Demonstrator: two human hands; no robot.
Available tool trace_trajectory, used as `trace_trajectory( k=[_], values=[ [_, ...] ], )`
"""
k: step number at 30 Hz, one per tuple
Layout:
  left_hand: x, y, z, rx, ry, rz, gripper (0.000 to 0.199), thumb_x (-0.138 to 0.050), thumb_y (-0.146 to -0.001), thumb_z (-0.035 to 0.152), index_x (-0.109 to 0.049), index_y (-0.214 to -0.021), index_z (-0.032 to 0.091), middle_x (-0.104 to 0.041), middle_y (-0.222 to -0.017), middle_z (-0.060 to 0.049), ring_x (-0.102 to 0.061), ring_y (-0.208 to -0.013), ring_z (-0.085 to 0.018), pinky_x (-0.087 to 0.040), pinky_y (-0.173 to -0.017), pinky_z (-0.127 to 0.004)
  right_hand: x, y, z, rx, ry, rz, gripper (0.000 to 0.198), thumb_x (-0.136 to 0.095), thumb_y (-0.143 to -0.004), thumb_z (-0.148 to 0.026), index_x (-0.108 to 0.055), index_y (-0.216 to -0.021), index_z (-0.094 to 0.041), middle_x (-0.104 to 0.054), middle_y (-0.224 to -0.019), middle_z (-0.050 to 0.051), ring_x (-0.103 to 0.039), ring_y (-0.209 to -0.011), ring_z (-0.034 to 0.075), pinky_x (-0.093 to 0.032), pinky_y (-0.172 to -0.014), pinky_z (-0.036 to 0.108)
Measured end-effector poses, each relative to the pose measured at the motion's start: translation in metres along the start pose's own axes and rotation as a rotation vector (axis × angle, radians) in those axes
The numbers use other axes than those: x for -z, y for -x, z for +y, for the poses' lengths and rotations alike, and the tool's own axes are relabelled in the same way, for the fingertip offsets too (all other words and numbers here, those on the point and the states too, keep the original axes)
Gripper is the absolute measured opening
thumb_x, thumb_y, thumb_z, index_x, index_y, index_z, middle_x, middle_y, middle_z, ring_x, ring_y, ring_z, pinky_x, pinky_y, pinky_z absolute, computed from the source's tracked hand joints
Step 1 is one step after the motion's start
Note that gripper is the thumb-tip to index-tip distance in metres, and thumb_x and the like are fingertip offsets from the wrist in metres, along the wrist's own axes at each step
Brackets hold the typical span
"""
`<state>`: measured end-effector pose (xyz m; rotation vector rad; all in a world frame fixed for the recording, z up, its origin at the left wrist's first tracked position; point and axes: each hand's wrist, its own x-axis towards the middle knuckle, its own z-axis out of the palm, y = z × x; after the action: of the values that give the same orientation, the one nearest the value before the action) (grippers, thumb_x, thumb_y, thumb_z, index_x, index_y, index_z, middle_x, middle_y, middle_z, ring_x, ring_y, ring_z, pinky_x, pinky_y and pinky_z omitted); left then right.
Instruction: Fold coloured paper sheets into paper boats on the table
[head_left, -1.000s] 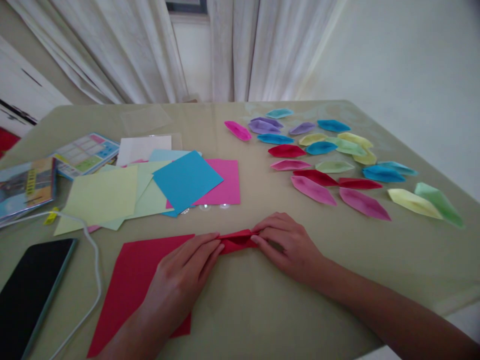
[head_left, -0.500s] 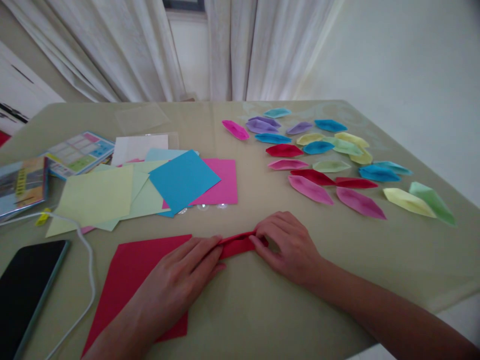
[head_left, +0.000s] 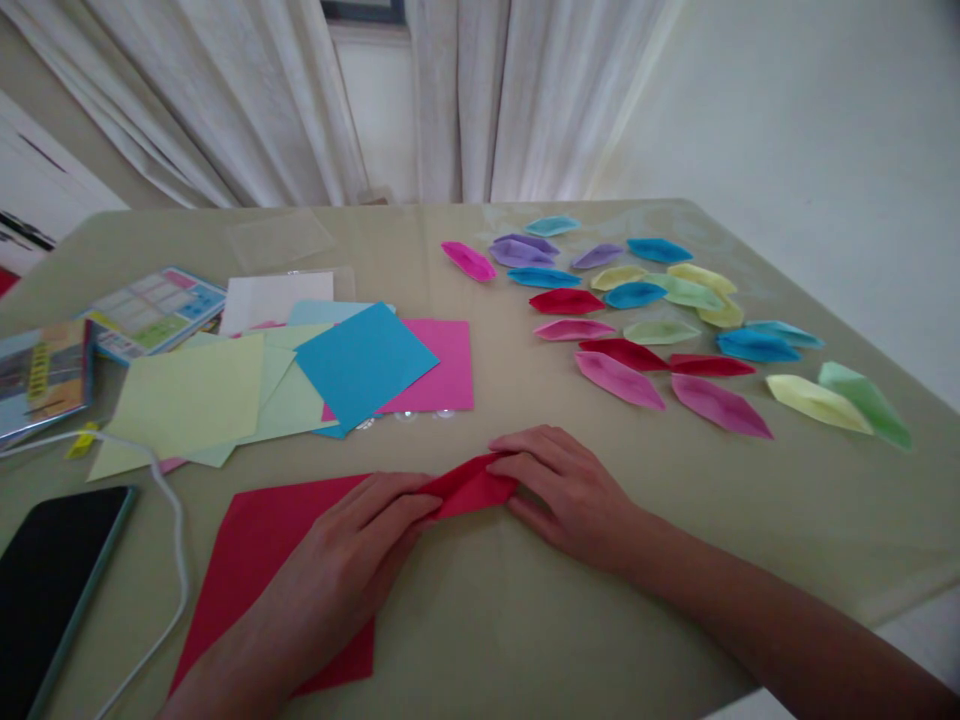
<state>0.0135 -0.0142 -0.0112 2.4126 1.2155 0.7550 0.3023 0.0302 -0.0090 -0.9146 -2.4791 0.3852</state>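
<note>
Red paper point(head_left: 472, 487), slim, creased; left hand point(head_left: 356, 545), right hand point(head_left: 574, 495) pinching.

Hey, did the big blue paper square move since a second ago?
No. The blue paper square still covers the left part of the pink sheet, just as before; only the whole view shifted slightly.

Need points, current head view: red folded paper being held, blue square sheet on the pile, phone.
red folded paper point(head_left: 472, 487): head view, middle of its exposed stretch
blue square sheet point(head_left: 367, 366): head view, centre of its upper face
phone point(head_left: 58, 588): head view, dark screen
</note>
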Motion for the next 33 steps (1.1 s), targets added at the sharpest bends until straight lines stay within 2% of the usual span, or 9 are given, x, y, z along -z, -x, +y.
trace_trajectory(
  k=[4, 8, 12, 14, 17, 20, 26, 29, 33],
  values=[
    [-0.004, -0.001, 0.003, -0.006, -0.009, -0.046, 0.021, -0.057, -0.108, 0.029, -0.07, -0.124, 0.025, -0.075, -0.121, -0.007, -0.073, -0.106, -0.021, -0.061, -0.093, -0.032, -0.001, 0.0, -0.002, 0.018, -0.063, -0.027, 0.014, -0.061, -0.105, -0.021, -0.068, -0.117, -0.019, -0.074, -0.125, 0.012, -0.069, -0.111, 0.026, -0.056, -0.099, 0.043],
    [-0.006, 0.002, 0.002, -0.062, -0.035, -0.056, 0.029, -0.048, -0.11, 0.018, -0.067, -0.13, 0.025, -0.071, -0.124, -0.008, -0.07, -0.109, -0.02, -0.059, -0.093, -0.032, 0.0, 0.001, -0.003, 0.0, -0.084, -0.042, 0.019, -0.062, -0.103, -0.02, -0.068, -0.121, -0.02, -0.073, -0.129, 0.012, -0.068, -0.115, 0.026, -0.056, -0.101, 0.044],
    [-0.004, 0.002, 0.002, -0.038, -0.045, -0.049, 0.028, -0.048, -0.108, 0.012, -0.067, -0.125, 0.023, -0.069, -0.123, -0.007, -0.067, -0.111, -0.019, -0.055, -0.096, -0.031, 0.0, 0.001, -0.003, 0.013, -0.105, -0.022, 0.01, -0.063, -0.104, -0.021, -0.069, -0.111, -0.02, -0.073, -0.125, 0.012, -0.069, -0.109, 0.025, -0.056, -0.097, 0.042],
    [-0.005, 0.001, 0.003, -0.03, -0.045, -0.045, 0.025, -0.051, -0.109, 0.016, -0.066, -0.127, 0.024, -0.068, -0.121, -0.007, -0.066, -0.108, -0.019, -0.055, -0.094, -0.03, 0.0, 0.001, -0.004, 0.011, -0.139, -0.027, 0.01, -0.063, -0.104, -0.021, -0.07, -0.111, -0.02, -0.073, -0.125, 0.011, -0.069, -0.11, 0.024, -0.056, -0.098, 0.041],
    [-0.007, -0.001, 0.006, -0.035, -0.07, -0.035, 0.027, -0.05, -0.111, 0.028, -0.066, -0.132, 0.026, -0.067, -0.112, -0.006, -0.066, -0.097, -0.019, -0.057, -0.085, -0.03, -0.001, 0.002, -0.004, -0.01, -0.174, -0.057, 0.022, -0.064, -0.103, -0.02, -0.069, -0.125, -0.019, -0.072, -0.131, 0.012, -0.067, -0.117, 0.025, -0.056, -0.102, 0.041],
    [-0.009, -0.002, 0.009, -0.04, -0.107, -0.026, 0.029, -0.044, -0.112, 0.029, -0.07, -0.124, 0.028, -0.065, -0.107, -0.004, -0.064, -0.09, -0.019, -0.056, -0.077, -0.03, -0.003, 0.003, -0.004, -0.001, -0.17, -0.076, 0.02, -0.065, -0.102, -0.018, -0.07, -0.122, -0.019, -0.071, -0.132, 0.012, -0.067, -0.119, 0.026, -0.055, -0.104, 0.041],
    [-0.012, -0.003, 0.013, -0.072, -0.159, 0.065, 0.024, -0.051, -0.108, 0.017, -0.071, -0.121, 0.024, -0.064, -0.116, -0.007, -0.062, -0.103, -0.022, -0.054, -0.087, -0.034, -0.004, 0.002, -0.006, 0.03, -0.19, -0.034, 0.01, -0.064, -0.103, -0.018, -0.072, -0.11, -0.018, -0.072, -0.127, 0.012, -0.068, -0.113, 0.024, -0.057, -0.1, 0.039],
    [-0.014, -0.004, 0.018, -0.118, -0.214, 0.082, 0.025, -0.051, -0.109, 0.017, -0.071, -0.124, 0.021, -0.065, -0.118, -0.009, -0.061, -0.103, -0.023, -0.05, -0.091, -0.038, -0.004, 0.002, -0.008, 0.045, -0.204, -0.021, 0.013, -0.062, -0.105, -0.02, -0.071, -0.115, -0.019, -0.072, -0.126, 0.012, -0.068, -0.112, 0.023, -0.057, -0.1, 0.037],
    [-0.013, -0.003, 0.019, -0.116, -0.203, 0.123, 0.025, -0.05, -0.109, 0.014, -0.074, -0.116, 0.02, -0.066, -0.125, -0.01, -0.061, -0.111, -0.024, -0.047, -0.097, -0.04, -0.003, 0.002, -0.007, 0.013, -0.138, -0.015, 0.016, -0.063, -0.105, -0.023, -0.069, -0.119, -0.018, -0.071, -0.132, 0.014, -0.068, -0.116, 0.026, -0.057, -0.101, 0.042]
  ],
)
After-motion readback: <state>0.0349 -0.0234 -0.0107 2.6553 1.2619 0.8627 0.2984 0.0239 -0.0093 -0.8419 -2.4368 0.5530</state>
